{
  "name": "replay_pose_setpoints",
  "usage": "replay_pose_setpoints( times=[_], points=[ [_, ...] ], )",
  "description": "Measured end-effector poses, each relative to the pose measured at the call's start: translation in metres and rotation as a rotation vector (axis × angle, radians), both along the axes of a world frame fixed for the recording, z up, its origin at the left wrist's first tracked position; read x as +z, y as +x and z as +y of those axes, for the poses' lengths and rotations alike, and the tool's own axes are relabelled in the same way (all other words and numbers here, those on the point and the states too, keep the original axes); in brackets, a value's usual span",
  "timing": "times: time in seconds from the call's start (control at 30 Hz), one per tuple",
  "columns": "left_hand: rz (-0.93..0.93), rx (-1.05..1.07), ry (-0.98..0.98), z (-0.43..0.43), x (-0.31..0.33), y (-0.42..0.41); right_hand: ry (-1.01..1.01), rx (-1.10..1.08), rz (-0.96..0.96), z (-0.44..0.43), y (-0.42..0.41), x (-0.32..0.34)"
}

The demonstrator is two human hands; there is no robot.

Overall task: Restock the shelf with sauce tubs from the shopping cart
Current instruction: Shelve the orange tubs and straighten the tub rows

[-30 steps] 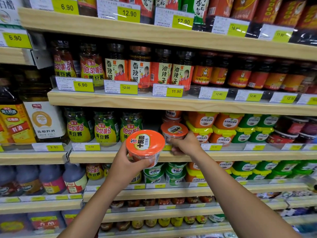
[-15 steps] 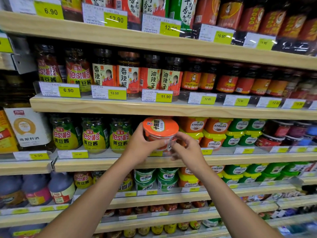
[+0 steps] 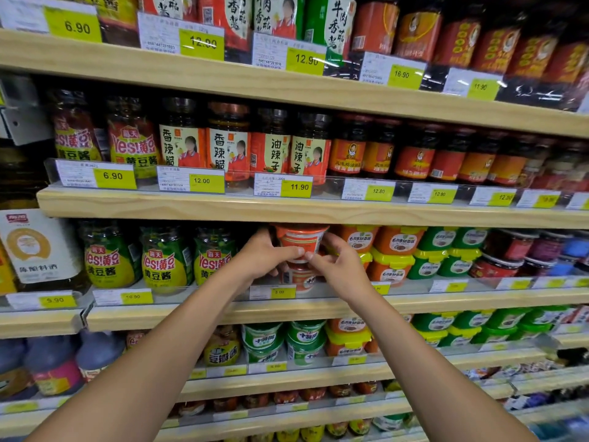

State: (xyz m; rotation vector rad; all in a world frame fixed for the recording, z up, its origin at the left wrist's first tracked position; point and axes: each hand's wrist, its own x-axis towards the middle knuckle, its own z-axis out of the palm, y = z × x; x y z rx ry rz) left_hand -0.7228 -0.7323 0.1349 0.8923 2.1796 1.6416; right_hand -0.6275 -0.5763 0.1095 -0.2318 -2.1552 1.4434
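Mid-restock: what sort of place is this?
Likely a supermarket sauce aisle: wooden shelves fronted with yellow price tags, rows of labelled sauce jars, and an orange sauce tub gripped by left hand and right hand.

The pale wooden shelf (image 3: 197, 314) is carrying a row of goods behind yellow price tags (image 3: 280, 292) — green-labelled jars (image 3: 164, 260) are standing at the left, a red sauce tub (image 3: 301, 279) is sitting mid-shelf with an upper tub (image 3: 301, 240) right above it, and orange boxes (image 3: 390, 269) and green boxes (image 3: 446, 261) are sitting stacked two high at the right.
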Motion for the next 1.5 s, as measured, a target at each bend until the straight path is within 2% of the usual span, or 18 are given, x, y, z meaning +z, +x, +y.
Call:
replay_pose_setpoints(
  times=[0.23,0.4,0.57,0.7,0.8,0.87,1.0,1.1,1.27,1.4,1.5],
  points=[
    [-0.041,-0.073,0.046,0.008,-0.009,-0.013,0.041,-0.103,-0.001,0.005,-0.01,-0.002],
    [0.025,-0.055,0.015,0.012,-0.019,-0.019,0.009,-0.121,-0.005,0.007,-0.012,-0.004],
    [0.032,0.0,0.053,0.007,-0.033,-0.019,0.002,-0.278,0.011,0.005,-0.01,-0.016],
    [0.005,0.075,0.129,0.006,-0.041,-0.014,0.044,-0.228,0.023,-0.003,-0.007,-0.023],
    [0.057,0.149,0.131,0.008,-0.043,-0.013,0.083,-0.136,-0.003,-0.001,-0.006,-0.025],
    [0.121,0.204,0.101,0.011,-0.044,-0.01,0.108,-0.104,-0.052,-0.002,-0.006,-0.022],
    [0.259,0.242,-0.006,0.013,-0.047,-0.005,0.029,-0.164,-0.07,0.0,-0.012,-0.016],
    [0.334,0.248,-0.188,0.01,-0.045,-0.004,0.019,-0.245,-0.075,0.003,-0.019,-0.01],
    [0.359,0.227,-0.499,0.02,-0.033,-0.002,0.184,-0.409,-0.176,-0.013,-0.02,0.005],
    [0.401,0.248,-0.538,0.024,-0.035,-0.005,0.237,-0.45,-0.177,-0.015,-0.024,0.004],
    [0.399,0.144,-0.517,0.016,-0.031,-0.019,0.207,-0.371,-0.153,-0.006,-0.024,0.003]
  ],
)
